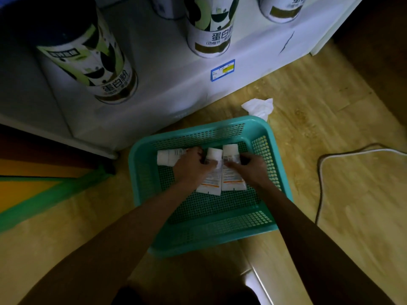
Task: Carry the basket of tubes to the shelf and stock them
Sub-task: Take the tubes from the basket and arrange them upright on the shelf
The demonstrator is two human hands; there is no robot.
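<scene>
Basket (259,126) set on floor by shelf (242,69); carry done. Left hand (191,164) & right hand (248,167) each gripping tubes (231,172); none stocked yet.

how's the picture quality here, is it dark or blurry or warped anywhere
Head view: dim overall, with corners falling to near black; the shelf edge bows from wide-angle distortion; the cans' labels smear slightly; both hands, left and right, and the tubes in the teal basket look soft but readable; no glare.
</scene>
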